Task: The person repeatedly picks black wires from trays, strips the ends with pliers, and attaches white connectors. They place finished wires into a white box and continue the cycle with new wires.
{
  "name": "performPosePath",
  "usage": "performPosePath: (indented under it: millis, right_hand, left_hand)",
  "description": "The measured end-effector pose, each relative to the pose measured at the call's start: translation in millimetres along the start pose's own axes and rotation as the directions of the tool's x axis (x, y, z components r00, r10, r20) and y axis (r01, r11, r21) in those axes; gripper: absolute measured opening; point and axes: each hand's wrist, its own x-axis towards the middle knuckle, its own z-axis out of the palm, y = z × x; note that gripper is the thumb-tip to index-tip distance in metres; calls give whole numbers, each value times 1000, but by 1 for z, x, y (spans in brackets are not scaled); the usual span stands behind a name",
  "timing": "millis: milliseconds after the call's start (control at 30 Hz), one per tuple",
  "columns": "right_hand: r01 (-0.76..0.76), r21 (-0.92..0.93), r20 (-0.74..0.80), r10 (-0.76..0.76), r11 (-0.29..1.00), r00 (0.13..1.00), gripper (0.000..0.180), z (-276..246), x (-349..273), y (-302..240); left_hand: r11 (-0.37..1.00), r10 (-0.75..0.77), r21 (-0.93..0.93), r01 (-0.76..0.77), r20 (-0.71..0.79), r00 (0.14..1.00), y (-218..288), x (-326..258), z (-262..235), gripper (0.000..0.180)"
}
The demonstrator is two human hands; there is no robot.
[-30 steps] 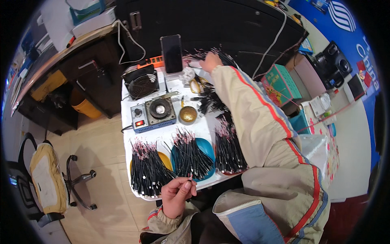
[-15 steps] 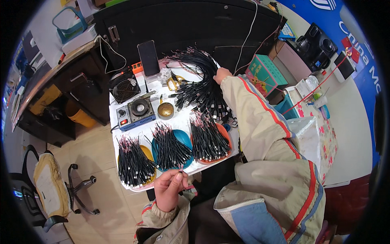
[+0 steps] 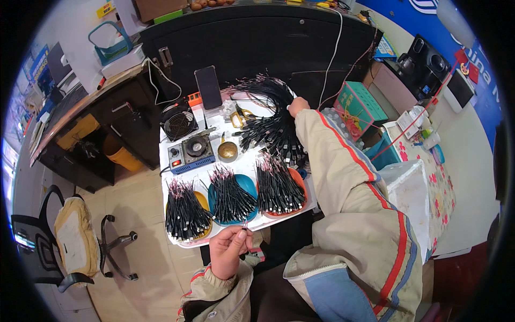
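Observation:
My left hand [image 3: 229, 251], low in the picture at the table's near edge, pinches a short black cable [image 3: 244, 227] between thumb and fingers. Its thin, pinkish bare wire ends stick up. At the far right my right hand [image 3: 299, 106] rests against a large heap of black cables [image 3: 273, 121], its fingers curled in; what they grip is hidden. Three bunches of short black cables with stripped ends lie across the front, on a yellow tray [image 3: 203, 199], a blue tray [image 3: 247, 183] and an orange tray [image 3: 298, 177].
Behind the trays stand a solder pot [image 3: 192, 153] with a lit red switch, a small brass-coloured bowl [image 3: 228, 151], a black fan [image 3: 179, 125], yellow-handled scissors [image 3: 236, 119] and an upright phone [image 3: 208, 87]. A green box [image 3: 360, 104] is beyond my right arm. An office chair [image 3: 78, 236] stands left.
The whole view has shifted, so the table appears further right and slightly lower. My left hand still pinches its cable, and my right hand stays at the heap.

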Motion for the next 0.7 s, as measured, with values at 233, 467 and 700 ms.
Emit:
performPosePath:
  millis: [233,467,700]
  right_hand:
    - [361,434,-48,-379,826,924,29,-67,-16,-28]
    - [270,831,124,-636,486,762,13,-199,-161,-89]
    - [753,440,70,-855,490,514,22,-139,-421,-80]
  left_hand:
    - [998,26,-56,-29,-44,999,1,9,3,15]
    - [983,82,-164,-86,-30,996,21,29,35,15]
    - [949,181,-260,-177,-8,983,59,57,36,19]
